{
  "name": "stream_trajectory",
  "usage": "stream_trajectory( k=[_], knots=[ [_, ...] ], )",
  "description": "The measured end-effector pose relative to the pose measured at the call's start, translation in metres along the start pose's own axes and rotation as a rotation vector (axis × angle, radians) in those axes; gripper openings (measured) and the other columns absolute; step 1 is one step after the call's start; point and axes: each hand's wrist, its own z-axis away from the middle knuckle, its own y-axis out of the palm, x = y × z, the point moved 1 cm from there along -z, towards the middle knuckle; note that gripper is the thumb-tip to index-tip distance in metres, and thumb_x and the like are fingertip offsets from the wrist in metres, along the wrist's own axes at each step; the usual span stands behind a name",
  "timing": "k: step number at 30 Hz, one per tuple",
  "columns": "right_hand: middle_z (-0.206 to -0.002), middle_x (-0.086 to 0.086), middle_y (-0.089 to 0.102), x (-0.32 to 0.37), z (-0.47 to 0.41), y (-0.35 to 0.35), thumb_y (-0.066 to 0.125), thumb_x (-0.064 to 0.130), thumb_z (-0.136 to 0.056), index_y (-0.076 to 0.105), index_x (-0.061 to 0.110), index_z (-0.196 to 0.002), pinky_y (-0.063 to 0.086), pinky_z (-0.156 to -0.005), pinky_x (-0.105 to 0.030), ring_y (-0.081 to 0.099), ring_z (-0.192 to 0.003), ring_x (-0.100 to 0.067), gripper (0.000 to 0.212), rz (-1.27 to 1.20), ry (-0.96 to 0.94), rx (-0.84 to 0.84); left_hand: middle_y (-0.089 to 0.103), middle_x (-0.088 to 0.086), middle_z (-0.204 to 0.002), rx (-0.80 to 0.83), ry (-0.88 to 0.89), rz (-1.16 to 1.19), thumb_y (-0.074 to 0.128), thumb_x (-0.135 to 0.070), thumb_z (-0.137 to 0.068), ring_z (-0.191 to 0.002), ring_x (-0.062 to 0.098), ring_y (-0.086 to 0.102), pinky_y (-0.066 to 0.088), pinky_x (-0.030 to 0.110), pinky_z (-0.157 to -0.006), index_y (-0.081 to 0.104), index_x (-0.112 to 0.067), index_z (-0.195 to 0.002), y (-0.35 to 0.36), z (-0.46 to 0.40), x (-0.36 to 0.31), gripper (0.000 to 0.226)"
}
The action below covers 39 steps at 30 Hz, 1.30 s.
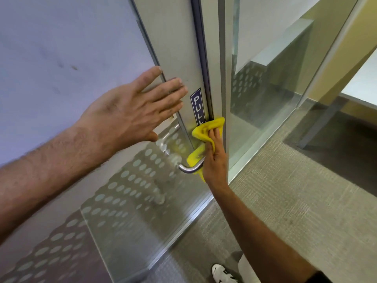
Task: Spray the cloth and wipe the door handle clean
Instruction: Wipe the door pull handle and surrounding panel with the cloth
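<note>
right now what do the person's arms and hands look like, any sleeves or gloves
Both hands are bare, no gloves, rings or watch showing. The left hand has grey smudges on its fingers, and its forearm is bare and hairy. The right hand has a bare forearm too, with a dark sleeve edge near the frame's bottom.

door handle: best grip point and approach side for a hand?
Probably the lever's free horizontal bar on the door handle, just left of the bend, coming from the front and wrapping over the top. It stands off the frame, so fingers should fit behind. The right hand and yellow cloth cover the pivot end.
</note>
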Motion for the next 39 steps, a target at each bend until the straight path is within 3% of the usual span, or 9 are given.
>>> stream_trajectory(
  k=[3, 7, 12, 19, 26, 29, 32, 34, 39],
  knots=[
    [-0.164, -0.001, 0.031, 0.016, -0.003, 0.005, 0.039, 0.037, -0.106, 0.038, 0.018, -0.153, 0.028, -0.123, -0.045, 0.023, -0.153, -0.020, 0.051, 0.024, -0.160, -0.016, -0.035, 0.022, -0.162, -0.001, -0.007, -0.020, 0.014, -0.072, -0.096, -0.153, 0.038, -0.027, -0.009, 0.061, -0.124, -0.027, -0.008, -0.158, 0.002, -0.001, -0.001, 0.098],
    [-0.170, 0.001, 0.004, 0.072, -0.010, 0.050, 0.037, 0.023, -0.108, 0.021, 0.021, -0.159, 0.020, -0.115, -0.006, 0.012, -0.155, -0.012, 0.054, -0.194, -0.056, -0.119, -0.033, 0.021, -0.164, -0.002, -0.001, -0.010, 0.016, -0.072, -0.096, -0.155, 0.037, -0.023, -0.006, 0.059, -0.126, -0.029, -0.006, -0.156, -0.001, 0.000, 0.000, 0.101],
    [-0.169, 0.011, -0.009, 0.063, 0.022, 0.082, 0.034, 0.031, -0.108, 0.020, 0.032, -0.159, 0.015, -0.126, -0.032, -0.004, -0.154, -0.005, 0.052, -0.206, 0.123, -0.181, -0.029, 0.020, -0.166, -0.002, 0.004, -0.006, 0.020, -0.071, -0.097, -0.155, 0.037, -0.021, -0.007, 0.060, -0.125, -0.022, -0.008, -0.160, 0.000, 0.001, -0.001, 0.098],
    [-0.139, -0.008, 0.060, 0.097, 0.000, 0.064, 0.036, 0.051, -0.103, 0.047, 0.030, -0.145, 0.045, -0.109, -0.048, 0.059, -0.124, -0.028, 0.049, -0.508, 0.572, -0.198, -0.027, 0.019, -0.167, -0.015, -0.002, 0.004, 0.022, -0.072, -0.096, -0.156, 0.036, -0.021, -0.003, 0.059, -0.125, -0.019, -0.010, -0.161, 0.000, 0.002, -0.002, 0.098],
    [-0.123, -0.013, 0.066, 0.087, 0.017, 0.030, 0.040, 0.041, -0.105, 0.058, 0.019, -0.120, 0.057, -0.086, -0.044, 0.065, -0.105, -0.031, 0.032, -0.522, 0.917, 0.033, -0.025, 0.017, -0.167, -0.041, -0.027, 0.009, 0.024, -0.073, -0.095, -0.158, 0.032, -0.015, -0.009, 0.060, -0.123, -0.014, -0.012, -0.163, 0.000, 0.001, 0.000, 0.099],
    [-0.104, -0.010, 0.070, 0.093, 0.003, -0.001, 0.039, 0.039, -0.107, 0.062, 0.014, -0.114, 0.057, -0.071, -0.035, 0.069, -0.087, -0.024, 0.035, -0.512, 0.712, -0.039, -0.030, 0.019, -0.165, -0.008, -0.011, 0.005, 0.021, -0.071, -0.097, -0.157, 0.034, -0.018, -0.008, 0.060, -0.124, -0.019, -0.010, -0.161, -0.001, 0.001, -0.001, 0.097],
    [-0.140, -0.010, 0.061, 0.103, -0.012, -0.005, 0.039, 0.035, -0.108, 0.055, 0.015, -0.138, 0.048, -0.106, -0.037, 0.059, -0.128, -0.019, 0.040, -0.431, 0.137, -0.167, -0.035, 0.021, -0.163, 0.009, -0.010, 0.002, 0.018, -0.070, -0.097, -0.155, 0.035, -0.023, -0.009, 0.059, -0.125, -0.025, -0.009, -0.159, -0.002, 0.000, -0.001, 0.097],
    [-0.167, -0.005, 0.022, 0.095, -0.011, 0.023, 0.037, 0.031, -0.107, 0.028, 0.017, -0.157, 0.023, -0.125, -0.039, 0.022, -0.154, -0.018, 0.053, -0.198, -0.175, -0.064, -0.034, 0.021, -0.163, 0.019, 0.001, 0.002, 0.018, -0.070, -0.098, -0.154, 0.037, -0.024, -0.008, 0.059, -0.125, -0.026, -0.007, -0.158, -0.003, 0.000, 0.000, 0.097],
    [-0.168, -0.008, 0.006, 0.050, 0.007, 0.058, 0.045, 0.018, -0.104, 0.012, 0.015, -0.157, 0.010, -0.125, -0.055, -0.002, -0.156, -0.032, 0.062, 0.200, -0.351, -0.020, -0.031, 0.019, -0.165, -0.024, -0.005, 0.040, 0.023, -0.070, -0.096, -0.155, 0.036, -0.022, -0.009, 0.057, -0.125, -0.022, -0.009, -0.160, 0.001, 0.001, -0.001, 0.099]
  ],
)
